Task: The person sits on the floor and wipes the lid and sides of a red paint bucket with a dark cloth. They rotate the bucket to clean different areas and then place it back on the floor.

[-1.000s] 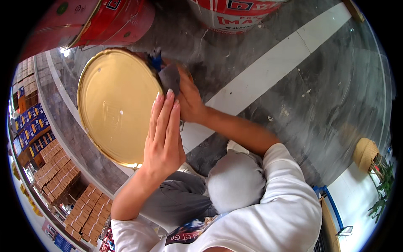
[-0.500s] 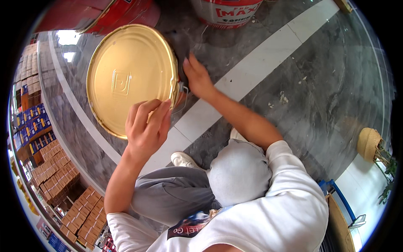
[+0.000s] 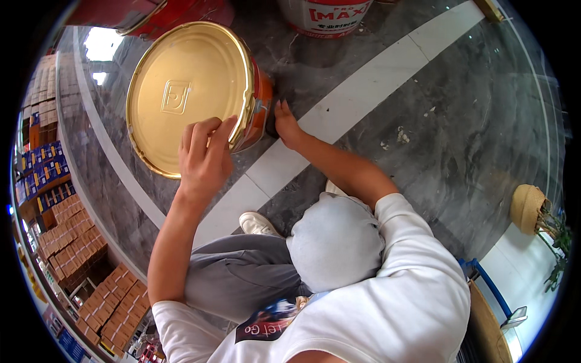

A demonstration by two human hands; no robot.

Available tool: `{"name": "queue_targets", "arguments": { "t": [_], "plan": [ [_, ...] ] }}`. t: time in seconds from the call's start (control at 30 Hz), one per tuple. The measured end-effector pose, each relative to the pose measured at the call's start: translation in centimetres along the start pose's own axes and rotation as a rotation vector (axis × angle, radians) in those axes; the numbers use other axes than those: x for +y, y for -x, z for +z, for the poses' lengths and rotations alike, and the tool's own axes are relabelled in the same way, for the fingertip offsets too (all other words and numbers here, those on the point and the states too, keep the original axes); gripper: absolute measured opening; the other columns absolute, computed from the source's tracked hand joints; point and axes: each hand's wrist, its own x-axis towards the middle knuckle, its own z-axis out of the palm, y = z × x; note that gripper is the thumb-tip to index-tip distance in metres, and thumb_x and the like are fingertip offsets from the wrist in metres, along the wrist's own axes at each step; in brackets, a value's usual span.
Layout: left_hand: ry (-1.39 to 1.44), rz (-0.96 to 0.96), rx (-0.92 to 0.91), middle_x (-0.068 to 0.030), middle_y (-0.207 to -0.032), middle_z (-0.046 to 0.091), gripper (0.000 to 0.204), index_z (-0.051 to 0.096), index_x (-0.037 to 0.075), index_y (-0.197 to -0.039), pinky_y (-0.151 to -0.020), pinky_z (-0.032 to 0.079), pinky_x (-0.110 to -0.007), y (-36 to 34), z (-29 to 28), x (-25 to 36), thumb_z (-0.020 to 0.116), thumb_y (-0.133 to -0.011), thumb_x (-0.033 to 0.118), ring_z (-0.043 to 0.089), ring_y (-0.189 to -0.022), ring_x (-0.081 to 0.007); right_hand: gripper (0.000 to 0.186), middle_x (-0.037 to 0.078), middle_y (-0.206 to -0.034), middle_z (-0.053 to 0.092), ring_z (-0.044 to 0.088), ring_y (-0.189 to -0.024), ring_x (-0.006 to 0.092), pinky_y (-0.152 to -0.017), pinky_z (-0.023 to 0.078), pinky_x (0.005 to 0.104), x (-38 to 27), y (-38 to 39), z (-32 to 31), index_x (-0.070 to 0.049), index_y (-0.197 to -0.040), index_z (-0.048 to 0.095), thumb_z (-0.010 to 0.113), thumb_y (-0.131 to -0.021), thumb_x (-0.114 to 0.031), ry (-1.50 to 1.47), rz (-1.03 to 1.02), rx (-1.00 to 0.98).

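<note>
Gold-lidded pail (image 3: pixel 196 78) stands ahead of us on the marbled floor (image 3: pixel 460 130); our left hand (image 3: pixel 204 160) bends fingers onto its rim, right hand (image 3: pixel 288 128) is low beside dark cloth (image 3: pixel 271 125), can't tell if either grips; lopsided push could skid it into the red drum (image 3: pixel 192 13)

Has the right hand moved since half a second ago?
Yes: the right hand has moved toward the white floor stripe, shifting slightly down and right in view.

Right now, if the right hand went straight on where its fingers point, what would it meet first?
Most likely the orange side of the gold-lidded bucket, just beyond the right hand; depth is hard to judge here.
</note>
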Motion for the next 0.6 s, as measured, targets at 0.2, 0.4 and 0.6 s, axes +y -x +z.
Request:
{"name": "queue_targets", "arguments": {
  "t": [0.2, 0.4, 0.6],
  "plan": [
    [-0.014, -0.007, -0.033, -0.0086, -0.098, 0.062, 0.045, 0.072, 0.003, -0.115, -0.074, 0.051, -0.038, 0.3, -0.7, -0.1, 0.066, -0.071, -0.009, 0.060, -0.084, -0.0256, 0.043, 0.012, -0.143, 0.054, 0.049, -0.130, 0.0220, -0.112, 0.035, 0.0292, -11.4, 0.9, 1.8, -0.002, -0.150, 0.044, 0.042, -0.113, -0.022, -0.061, -0.373, -0.309],
    [-0.021, 0.002, -0.048, -0.0080, -0.097, 0.063, 0.044, 0.073, 0.004, -0.113, -0.076, 0.051, -0.038, -0.1, -0.5, 0.2, 0.067, -0.070, -0.007, 0.061, -0.085, -0.0249, 0.050, 0.014, -0.154, 0.046, 0.045, -0.139, 0.0240, -0.117, 0.031, 0.0321, -8.4, 0.5, 0.2, -0.004, -0.160, 0.031, 0.040, -0.113, -0.019, 0.089, -0.340, -0.284],
    [0.008, -0.003, -0.050, -0.0112, -0.097, 0.063, 0.045, 0.073, 0.002, -0.112, -0.072, 0.051, -0.039, -0.5, -0.1, 0.3, 0.067, -0.070, -0.014, 0.061, -0.085, -0.0284, 0.058, 0.013, -0.160, 0.041, 0.042, -0.143, 0.0253, -0.120, 0.029, 0.0348, 0.2, 0.4, -0.5, -0.008, -0.166, 0.016, 0.037, -0.114, -0.023, -0.230, 0.218, -0.108]
  ]
}}
